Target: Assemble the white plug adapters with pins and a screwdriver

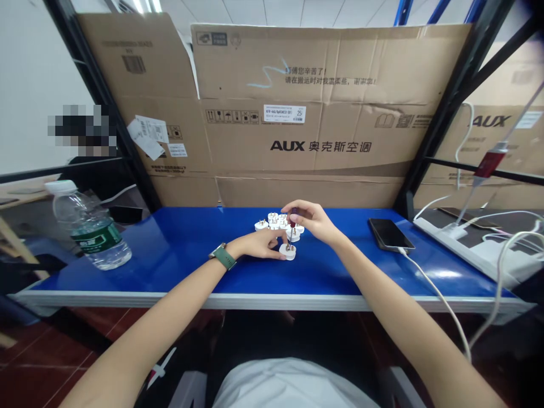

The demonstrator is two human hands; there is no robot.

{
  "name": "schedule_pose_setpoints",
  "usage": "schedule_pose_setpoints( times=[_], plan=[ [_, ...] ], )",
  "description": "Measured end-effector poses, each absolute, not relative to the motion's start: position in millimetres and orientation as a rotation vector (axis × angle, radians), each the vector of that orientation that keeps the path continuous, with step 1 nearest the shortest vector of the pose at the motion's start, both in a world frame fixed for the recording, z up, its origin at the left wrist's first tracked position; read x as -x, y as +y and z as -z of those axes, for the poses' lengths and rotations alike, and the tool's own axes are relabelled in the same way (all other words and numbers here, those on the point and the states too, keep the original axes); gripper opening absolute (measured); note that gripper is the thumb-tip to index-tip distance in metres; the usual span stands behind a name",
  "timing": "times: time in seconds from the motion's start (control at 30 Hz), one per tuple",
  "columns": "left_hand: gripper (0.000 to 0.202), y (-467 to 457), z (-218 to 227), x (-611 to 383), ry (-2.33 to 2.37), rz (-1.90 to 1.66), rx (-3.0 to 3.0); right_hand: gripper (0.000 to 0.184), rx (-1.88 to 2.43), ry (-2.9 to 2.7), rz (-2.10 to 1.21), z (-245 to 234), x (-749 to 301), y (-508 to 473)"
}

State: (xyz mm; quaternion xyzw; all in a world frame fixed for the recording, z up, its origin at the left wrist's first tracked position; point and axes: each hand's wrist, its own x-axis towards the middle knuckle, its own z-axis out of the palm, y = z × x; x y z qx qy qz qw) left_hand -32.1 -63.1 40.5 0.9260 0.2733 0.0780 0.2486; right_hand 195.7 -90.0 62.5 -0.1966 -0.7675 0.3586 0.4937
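A white plug (289,253) with metal pins lies on the blue tabletop, pins facing up. My left hand (259,245) comes in from the left and grips it, the thumb at its near side and the fingers behind. Above it, my right hand (317,222) pinches the dark red handle of a small screwdriver (293,215). The screwdriver stands nearly upright, its shaft pointing down into the plug; where exactly the tip sits is too small to tell. Several more white plugs (260,225) stand clustered just behind, partly covered by my hands.
Left on the table (170,272) stands a water bottle (96,235). To the right lie a phone (390,234) on a charging cable and a white power strip (459,232) with cords. A cardboard panel (238,147) closes the back. Beyond the left frame sits another person (97,175).
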Motion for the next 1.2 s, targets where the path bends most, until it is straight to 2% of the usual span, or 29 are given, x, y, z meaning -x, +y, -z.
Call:
schedule_pose_setpoints(
  times=[0.6,0.9,1.0,1.2],
  plan=[
    [0.047,-61.5,-38.1,32.0,0.744,-0.211,-2.535,0.023,0.515,-1.907,-0.781,-59.0,-193.4,-86.8],
    [0.048,-63.4,-40.6,31.5,0.782,-0.19,-2.537,0.028,0.702,-1.94,-0.549,-59.0,-194.8,-85.9],
    [0.049,-63.6,-40.3,31.3,0.775,-0.196,-2.523,0.023,0.723,-1.97,-0.458,-58.0,-195.1,-86.1],
    [0.049,-62.5,-39.1,31.6,0.771,-0.203,-2.515,0.043,0.553,-1.974,-0.822,-55.3,-195.1,-85.5]
  ],
)
